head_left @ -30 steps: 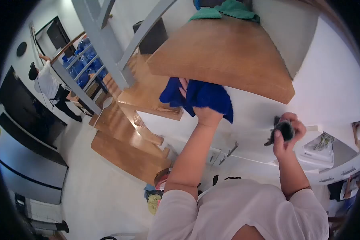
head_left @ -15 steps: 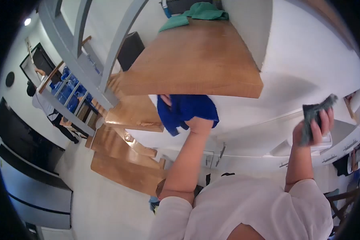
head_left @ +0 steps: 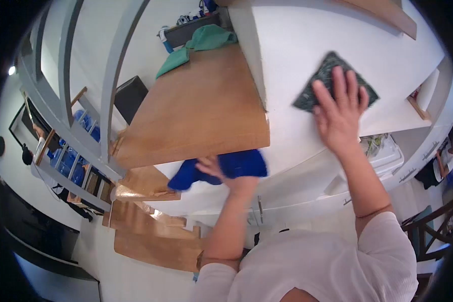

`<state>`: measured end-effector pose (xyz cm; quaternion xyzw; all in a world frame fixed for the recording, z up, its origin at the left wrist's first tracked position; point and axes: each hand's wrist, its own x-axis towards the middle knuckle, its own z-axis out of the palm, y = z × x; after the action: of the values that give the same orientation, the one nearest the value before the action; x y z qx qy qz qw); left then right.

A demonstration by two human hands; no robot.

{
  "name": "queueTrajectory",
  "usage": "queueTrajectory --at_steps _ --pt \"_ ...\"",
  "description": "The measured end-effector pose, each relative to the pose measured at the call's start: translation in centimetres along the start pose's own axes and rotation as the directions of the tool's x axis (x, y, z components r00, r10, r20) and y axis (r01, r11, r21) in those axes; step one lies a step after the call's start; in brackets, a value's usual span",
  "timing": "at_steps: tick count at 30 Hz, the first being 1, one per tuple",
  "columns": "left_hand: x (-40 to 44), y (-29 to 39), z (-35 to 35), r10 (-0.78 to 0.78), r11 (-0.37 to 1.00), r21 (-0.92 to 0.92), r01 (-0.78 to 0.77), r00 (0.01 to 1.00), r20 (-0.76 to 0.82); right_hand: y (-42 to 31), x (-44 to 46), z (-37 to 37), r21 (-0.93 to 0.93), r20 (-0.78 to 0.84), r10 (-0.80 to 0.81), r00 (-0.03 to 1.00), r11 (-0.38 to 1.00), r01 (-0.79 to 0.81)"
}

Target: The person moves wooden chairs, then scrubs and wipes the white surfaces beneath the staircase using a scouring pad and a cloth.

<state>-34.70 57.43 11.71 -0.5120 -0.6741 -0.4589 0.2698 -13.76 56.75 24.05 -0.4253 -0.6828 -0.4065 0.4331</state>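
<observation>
A dark green scouring pad [head_left: 325,70] lies flat on the white wall [head_left: 287,60], turned like a diamond. My right hand [head_left: 340,118] presses it there, its fingers spread across the pad. Lower down, my left hand [head_left: 219,171] holds a bunched blue cloth [head_left: 244,163] just below the front edge of a wooden stair step [head_left: 201,110]. The step hides the upper part of the cloth. A green cloth [head_left: 211,38] rests at the step's far end, with a folded green piece [head_left: 173,62] beside it.
Grey curved railing bars [head_left: 117,65] rise on the left. Lower wooden steps [head_left: 156,246] descend below. A white container [head_left: 387,153] sits on a shelf at right, near a dark wooden chair [head_left: 433,229]. Another person [head_left: 40,161] stands at far left, holding a pole.
My right hand has moved up and left, from holding the crumpled pad in the air to pressing it flat on the wall. The view has shifted; the blue cloth remains under the step.
</observation>
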Motion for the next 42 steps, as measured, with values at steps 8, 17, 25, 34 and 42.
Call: queueTrajectory --at_steps 8,17,25,34,42 --pt "-4.2 -6.7 0.7 0.386 0.879 -0.459 -0.133 0.764 0.517 -0.4 -3.9 0.1 0.183 0.223 -0.388 0.894 0.918 0.352" --pt "-3.3 0.7 0.4 0.351 0.935 -0.070 -0.347 0.934 0.058 -4.8 -2.6 2.5 0.117 0.204 -0.168 0.964 0.982 0.146" --pt "-1.8 -3.9 -0.7 0.000 0.959 -0.283 0.017 0.998 0.060 -1.9 -7.1 2.6 0.136 0.165 -0.261 0.951 0.961 0.240" --pt "-0.3 -9.0 0.0 0.047 0.996 -0.073 -0.060 0.984 -0.172 -11.5 -5.7 4.7 0.294 0.185 -0.538 0.822 0.829 0.476" --pt "-0.5 -9.9 -0.2 -0.090 0.994 -0.067 0.083 0.991 -0.102 -9.1 -7.1 4.0 0.236 0.220 -0.522 0.824 0.848 0.474"
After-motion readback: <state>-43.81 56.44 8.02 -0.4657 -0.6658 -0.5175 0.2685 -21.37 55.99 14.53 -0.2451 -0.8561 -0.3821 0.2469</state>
